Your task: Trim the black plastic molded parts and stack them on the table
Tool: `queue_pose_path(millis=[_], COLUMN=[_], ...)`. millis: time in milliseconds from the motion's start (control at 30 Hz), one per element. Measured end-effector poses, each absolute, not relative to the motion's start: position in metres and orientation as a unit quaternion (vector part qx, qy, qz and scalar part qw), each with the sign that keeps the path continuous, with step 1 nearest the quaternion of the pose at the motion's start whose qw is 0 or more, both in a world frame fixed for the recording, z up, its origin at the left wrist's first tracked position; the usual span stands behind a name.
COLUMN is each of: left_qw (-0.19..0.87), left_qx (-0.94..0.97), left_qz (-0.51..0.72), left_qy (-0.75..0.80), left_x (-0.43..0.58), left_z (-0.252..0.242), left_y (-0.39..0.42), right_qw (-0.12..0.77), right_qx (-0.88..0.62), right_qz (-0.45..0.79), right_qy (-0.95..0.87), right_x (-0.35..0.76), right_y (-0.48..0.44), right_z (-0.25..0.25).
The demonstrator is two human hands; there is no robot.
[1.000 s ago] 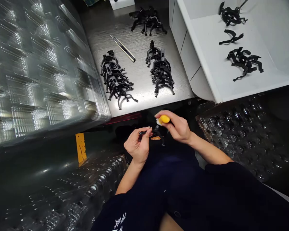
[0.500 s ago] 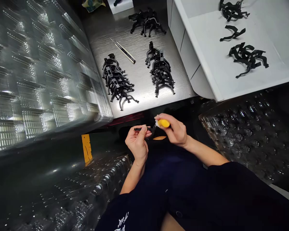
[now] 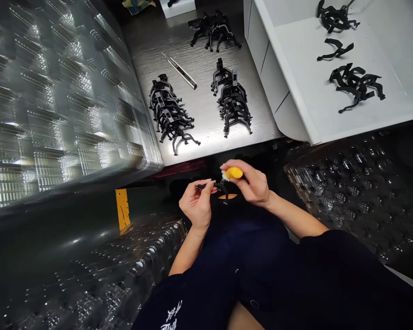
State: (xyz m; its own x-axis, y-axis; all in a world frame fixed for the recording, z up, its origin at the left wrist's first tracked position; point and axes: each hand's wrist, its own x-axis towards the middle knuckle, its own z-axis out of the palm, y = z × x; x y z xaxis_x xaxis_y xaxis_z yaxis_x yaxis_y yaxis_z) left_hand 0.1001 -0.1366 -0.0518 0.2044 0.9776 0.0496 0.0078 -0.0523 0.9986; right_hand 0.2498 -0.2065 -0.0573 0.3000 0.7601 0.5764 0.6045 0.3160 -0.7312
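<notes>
My left hand [image 3: 197, 204] is closed, pinching a curved black plastic part [image 3: 223, 187] between thumb and fingers. One arm of the part sticks out to the right and bends down. Just above and right of it, my right hand [image 3: 253, 183] grips a small yellow-handled tool [image 3: 234, 173] with a whitish piece at its left end. The tool's working tip is hard to make out, so I cannot tell if it touches the part. On the metal table [image 3: 203, 133] beyond my hands stand a left row of black parts [image 3: 168, 107] and a right row of black parts [image 3: 233, 98].
A utility knife [image 3: 181, 71] lies between the rows, with more black parts [image 3: 215, 30] behind. Stacked clear plastic trays [image 3: 55, 101] rise at left. The white bin [image 3: 303, 55] at right holds loose black pieces [image 3: 358, 82]. More clear trays [image 3: 344, 197] sit below it.
The black part has turned in my left hand, so its right arm now shows more plainly, curving down. My right hand keeps the yellow-handled tool close by. The view has shifted slightly.
</notes>
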Motion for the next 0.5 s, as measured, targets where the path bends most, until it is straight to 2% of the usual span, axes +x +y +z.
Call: queue_pose_path(millis=[367,500], left_qw=[0.248,0.184], left_qx=[0.823,0.859], left_qz=[0.445,0.447], left_qy=[0.252,0.169], left_x=[0.087,0.085], left_z=[-0.044,-0.045], left_y=[-0.134,-0.132], right_qw=[0.475,0.448], right_qx=[-0.556,-0.543], right_qz=[0.099,0.157], right_qy=[-0.675,-0.692], right_x=[0.269,0.273], right_y=[-0.205,-0.204], right_z=[-0.051,-0.049])
